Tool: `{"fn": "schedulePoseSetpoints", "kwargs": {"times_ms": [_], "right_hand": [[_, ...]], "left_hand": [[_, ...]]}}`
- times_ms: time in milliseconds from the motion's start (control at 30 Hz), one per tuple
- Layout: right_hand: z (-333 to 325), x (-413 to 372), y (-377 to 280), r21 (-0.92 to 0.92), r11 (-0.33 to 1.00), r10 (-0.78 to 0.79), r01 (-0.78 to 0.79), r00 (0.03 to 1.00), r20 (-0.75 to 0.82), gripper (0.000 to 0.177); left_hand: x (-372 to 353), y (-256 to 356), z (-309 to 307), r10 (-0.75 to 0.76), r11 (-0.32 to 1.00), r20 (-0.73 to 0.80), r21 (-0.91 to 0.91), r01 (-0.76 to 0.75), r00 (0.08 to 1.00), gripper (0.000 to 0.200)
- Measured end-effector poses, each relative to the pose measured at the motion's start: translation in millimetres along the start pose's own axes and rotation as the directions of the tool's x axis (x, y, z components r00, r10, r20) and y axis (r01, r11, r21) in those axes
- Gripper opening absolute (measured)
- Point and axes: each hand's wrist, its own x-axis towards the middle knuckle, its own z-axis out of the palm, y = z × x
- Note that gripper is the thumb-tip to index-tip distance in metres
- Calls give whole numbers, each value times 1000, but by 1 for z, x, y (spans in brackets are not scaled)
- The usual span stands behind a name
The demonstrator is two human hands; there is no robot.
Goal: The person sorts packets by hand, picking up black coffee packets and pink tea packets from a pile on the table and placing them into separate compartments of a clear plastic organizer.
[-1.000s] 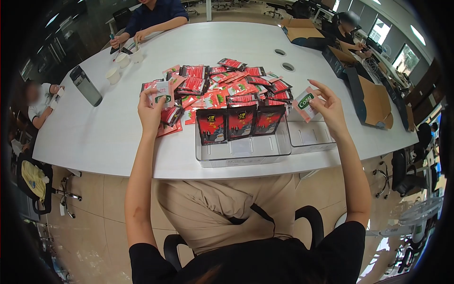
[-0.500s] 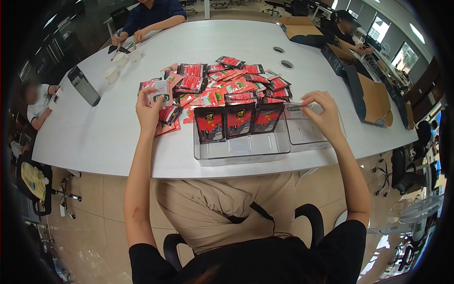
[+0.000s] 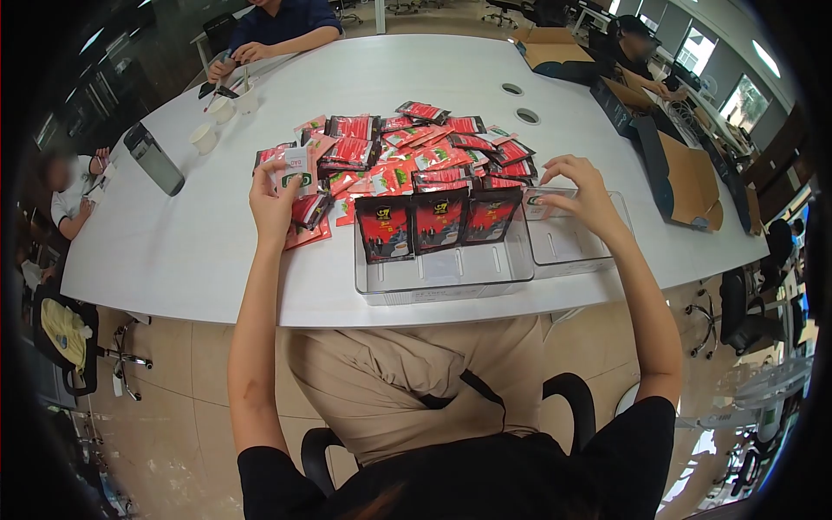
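Observation:
My left hand (image 3: 276, 198) is closed on a small white and pink sachet (image 3: 295, 165) at the left edge of a heap of red sachets (image 3: 399, 160). My right hand (image 3: 576, 195) is over the right clear plastic bin (image 3: 568, 251), its fingers apart, beside a small sachet (image 3: 536, 204) standing at that bin's back left corner; the fingertips are close to it. Three black and red coffee packets (image 3: 438, 221) stand upright in a row in the left clear plastic bin (image 3: 446, 290).
A dark bottle (image 3: 154, 158) and white cups (image 3: 204, 139) stand at the left. Open cardboard boxes (image 3: 680, 178) lie at the right edge. A person (image 3: 282, 30) sits across the table, another (image 3: 633, 52) at back right and one (image 3: 74, 186) at far left.
My right hand's fingers have spread and moved slightly off the top of the small sachet, which now sits lower in the right bin. My left hand has hardly moved.

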Motion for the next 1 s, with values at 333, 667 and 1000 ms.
{"fn": "schedulePoseSetpoints", "kwargs": {"times_ms": [333,667,1000], "right_hand": [[11,9,3,20,993,-116,115,992,52,20],[9,0,-8,-266,929,-252,257,966,52,18],[1,3,-22,-221,935,-259,276,960,102,29]], "left_hand": [[1,-2,1,11,999,-1,-46,-11,1000,30],[0,2,3,17,998,-6,-55,-17,1000,30],[-1,-2,4,35,998,-41,-41,-37,999,28]]}}
